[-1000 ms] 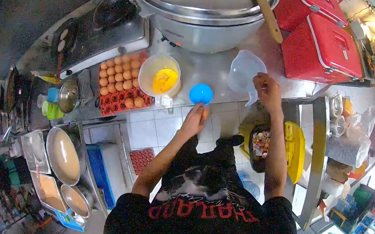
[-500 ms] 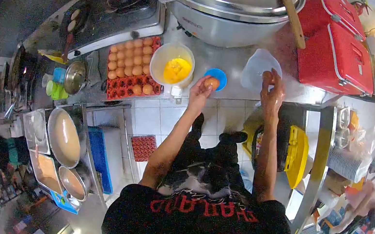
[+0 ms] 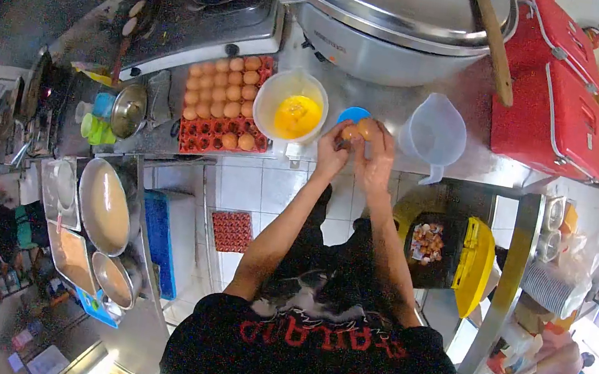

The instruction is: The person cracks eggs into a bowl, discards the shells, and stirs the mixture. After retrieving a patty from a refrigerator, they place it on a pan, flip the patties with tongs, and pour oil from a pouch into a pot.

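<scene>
Both hands meet at the counter's front edge, just in front of a small blue bowl (image 3: 353,114). My left hand (image 3: 331,154) is closed on a brown egg (image 3: 351,132). Fingers of my right hand (image 3: 376,162) are wrapped round another brown egg (image 3: 366,126), which is close against the first; whether they touch I cannot tell. To the left stands a white tub (image 3: 269,104) with yellow egg (image 3: 298,115) in it. On the right is a clear plastic jug (image 3: 435,134), its handle toward me. Further left, a red tray (image 3: 197,141) holds several brown eggs.
A large lidded cooker (image 3: 384,48) stands behind, a wooden paddle (image 3: 492,41) across its lid. Red insulated boxes (image 3: 553,117) are at the right, a stove (image 3: 205,39) back left. Below right, an open bin holds eggshells (image 3: 428,242). Large bowls (image 3: 104,207) sit at left.
My right hand has moved left with its egg, from over the clear jug to beside my left hand. The jug now stands with its handle toward me. The camera view has shifted slightly.
</scene>
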`<state>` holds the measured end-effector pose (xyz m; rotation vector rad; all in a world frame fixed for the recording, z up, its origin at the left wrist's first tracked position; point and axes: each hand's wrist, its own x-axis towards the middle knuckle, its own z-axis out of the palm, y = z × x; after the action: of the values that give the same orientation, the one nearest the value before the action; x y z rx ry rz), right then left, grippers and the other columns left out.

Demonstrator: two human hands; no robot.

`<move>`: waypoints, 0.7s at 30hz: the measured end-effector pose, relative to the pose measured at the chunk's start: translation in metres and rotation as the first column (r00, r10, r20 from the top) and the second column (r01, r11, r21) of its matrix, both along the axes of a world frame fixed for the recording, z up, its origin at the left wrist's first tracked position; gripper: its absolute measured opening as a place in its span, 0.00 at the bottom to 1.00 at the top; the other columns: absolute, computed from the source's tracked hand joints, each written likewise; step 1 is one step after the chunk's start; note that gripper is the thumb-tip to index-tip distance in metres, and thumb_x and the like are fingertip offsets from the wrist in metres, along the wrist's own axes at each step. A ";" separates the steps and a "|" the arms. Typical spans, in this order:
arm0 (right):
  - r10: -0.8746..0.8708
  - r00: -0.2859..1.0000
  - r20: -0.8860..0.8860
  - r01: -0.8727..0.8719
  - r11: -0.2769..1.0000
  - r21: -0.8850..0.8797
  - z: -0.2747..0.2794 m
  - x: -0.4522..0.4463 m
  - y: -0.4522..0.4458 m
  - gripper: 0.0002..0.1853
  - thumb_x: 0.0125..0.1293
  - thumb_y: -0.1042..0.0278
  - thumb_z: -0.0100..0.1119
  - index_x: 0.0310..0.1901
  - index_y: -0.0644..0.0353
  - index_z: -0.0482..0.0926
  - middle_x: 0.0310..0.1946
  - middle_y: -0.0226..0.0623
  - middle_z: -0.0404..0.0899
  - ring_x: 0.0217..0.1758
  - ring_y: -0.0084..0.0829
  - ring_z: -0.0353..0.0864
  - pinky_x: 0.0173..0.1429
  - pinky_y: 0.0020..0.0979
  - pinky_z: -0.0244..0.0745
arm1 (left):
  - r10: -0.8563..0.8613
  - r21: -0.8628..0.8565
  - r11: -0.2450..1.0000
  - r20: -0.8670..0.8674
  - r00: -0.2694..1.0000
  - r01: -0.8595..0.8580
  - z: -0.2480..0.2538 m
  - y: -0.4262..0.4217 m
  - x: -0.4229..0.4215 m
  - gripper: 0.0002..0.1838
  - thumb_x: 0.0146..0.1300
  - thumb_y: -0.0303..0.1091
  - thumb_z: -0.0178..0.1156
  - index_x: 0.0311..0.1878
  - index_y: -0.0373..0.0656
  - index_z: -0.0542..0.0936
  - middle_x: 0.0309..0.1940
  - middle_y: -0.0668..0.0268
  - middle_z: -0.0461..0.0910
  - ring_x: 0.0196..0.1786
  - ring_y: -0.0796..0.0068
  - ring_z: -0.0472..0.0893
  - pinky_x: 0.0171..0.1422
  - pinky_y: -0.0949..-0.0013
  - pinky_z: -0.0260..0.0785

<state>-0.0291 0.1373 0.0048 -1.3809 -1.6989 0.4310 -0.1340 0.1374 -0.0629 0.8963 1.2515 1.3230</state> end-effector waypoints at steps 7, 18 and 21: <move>-0.142 0.766 -0.626 -0.120 0.927 -0.356 -0.066 0.012 0.039 0.16 0.67 0.66 0.57 0.54 0.62 0.74 0.45 0.38 0.80 0.44 0.35 0.80 0.48 0.34 0.75 | 0.140 0.098 0.988 -0.187 0.972 -0.123 -0.030 0.018 -0.002 0.21 0.55 0.20 0.56 0.55 0.34 0.75 0.47 0.51 0.80 0.50 0.63 0.81 0.54 0.67 0.72; 0.092 0.870 -0.484 -0.423 0.642 -0.640 -0.107 0.042 0.081 0.18 0.63 0.70 0.57 0.54 0.61 0.75 0.43 0.36 0.80 0.35 0.25 0.79 0.37 0.26 0.76 | -0.203 -0.106 0.978 -0.343 0.917 0.177 -0.023 0.006 -0.007 0.14 0.56 0.27 0.54 0.46 0.34 0.77 0.39 0.52 0.82 0.44 0.62 0.82 0.50 0.65 0.72; 0.202 0.901 -0.384 -0.418 0.639 -0.646 -0.097 0.054 0.070 0.18 0.61 0.71 0.57 0.54 0.61 0.75 0.41 0.35 0.80 0.34 0.25 0.80 0.38 0.26 0.77 | -0.112 -0.052 0.993 -0.207 0.972 0.103 -0.016 -0.009 -0.003 0.11 0.57 0.26 0.53 0.42 0.34 0.78 0.35 0.57 0.82 0.39 0.69 0.81 0.46 0.68 0.71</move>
<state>0.0249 0.2071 -0.0923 -1.4353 -1.5834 1.5693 -0.1369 0.1286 -0.0793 1.0812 1.3659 1.1358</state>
